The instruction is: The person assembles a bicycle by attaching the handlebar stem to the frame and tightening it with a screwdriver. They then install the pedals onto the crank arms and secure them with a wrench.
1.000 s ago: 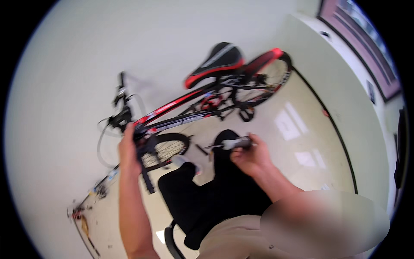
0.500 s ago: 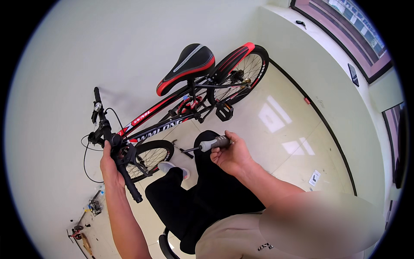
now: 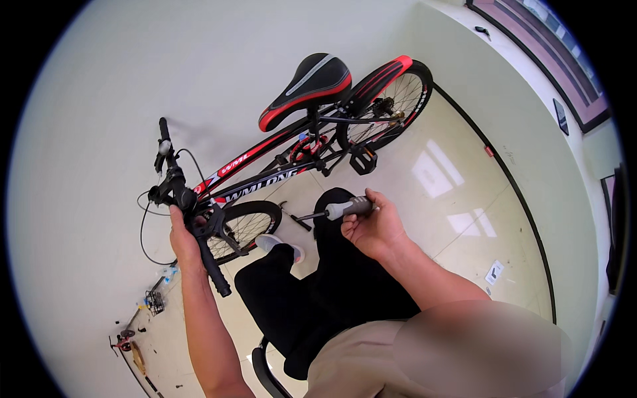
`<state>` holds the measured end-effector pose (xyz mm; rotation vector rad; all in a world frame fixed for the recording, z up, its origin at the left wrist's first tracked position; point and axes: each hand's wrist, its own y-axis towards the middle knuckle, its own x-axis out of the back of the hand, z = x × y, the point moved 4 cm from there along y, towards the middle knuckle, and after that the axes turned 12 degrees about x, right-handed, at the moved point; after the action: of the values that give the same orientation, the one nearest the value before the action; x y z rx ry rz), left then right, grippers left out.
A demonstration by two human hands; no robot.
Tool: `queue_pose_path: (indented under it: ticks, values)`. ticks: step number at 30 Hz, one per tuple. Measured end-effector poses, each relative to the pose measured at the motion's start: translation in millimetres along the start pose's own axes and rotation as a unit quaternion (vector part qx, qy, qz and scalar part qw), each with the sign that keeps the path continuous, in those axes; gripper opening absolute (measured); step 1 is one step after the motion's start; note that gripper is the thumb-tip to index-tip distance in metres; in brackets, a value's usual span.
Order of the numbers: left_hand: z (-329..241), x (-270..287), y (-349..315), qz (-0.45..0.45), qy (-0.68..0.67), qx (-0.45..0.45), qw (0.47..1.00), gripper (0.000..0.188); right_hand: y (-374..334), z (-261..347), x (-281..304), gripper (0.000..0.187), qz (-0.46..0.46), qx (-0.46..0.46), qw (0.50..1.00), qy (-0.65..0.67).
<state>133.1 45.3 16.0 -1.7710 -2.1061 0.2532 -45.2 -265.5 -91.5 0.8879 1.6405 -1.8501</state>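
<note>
A black and red bicycle (image 3: 265,179) leans along the wall in front of me. My left hand (image 3: 186,247) is closed on its black handlebar (image 3: 211,264), close to the stem; most of the fingers are hidden behind it. My right hand (image 3: 378,225) grips a screwdriver (image 3: 342,209) by its grey and brown handle, above my knee. The screwdriver's dark shaft points left toward the front wheel (image 3: 249,229), apart from the bicycle. Beside my left hand sits a black bracket-like part (image 3: 213,225) at the handlebar.
The saddle (image 3: 308,89) and a pedal (image 3: 363,160) stick out from the frame. A small black basket (image 3: 154,303) and other items lie on the floor at lower left. A white card (image 3: 494,272) lies at right. A phone (image 3: 561,117) rests on the ledge.
The whole scene has shifted right in the picture, as my view turned slightly. My left hand stays on the handlebar and my right hand still holds the screwdriver.
</note>
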Motion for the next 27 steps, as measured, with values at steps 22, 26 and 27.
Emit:
queue_pose_path:
  ticks: [22, 26, 27]
  values:
    - [-8.8, -10.7, -22.1, -0.029, 0.025, 0.012, 0.999, 0.062, -1.9, 3.8, 1.4, 0.027, -0.003, 0.022, 1.0, 0.008]
    - [-7.6, -7.3, -19.2, -0.024, 0.04, 0.014, 0.999, 0.062, -0.5, 1.8, 3.2, 0.027, 0.001, 0.018, 1.0, 0.005]
    - [-5.9, -3.9, -15.5, -0.024, 0.052, 0.013, 0.998, 0.061, -0.5, 1.7, 2.8, 0.027, 0.0, 0.018, 1.0, 0.004]
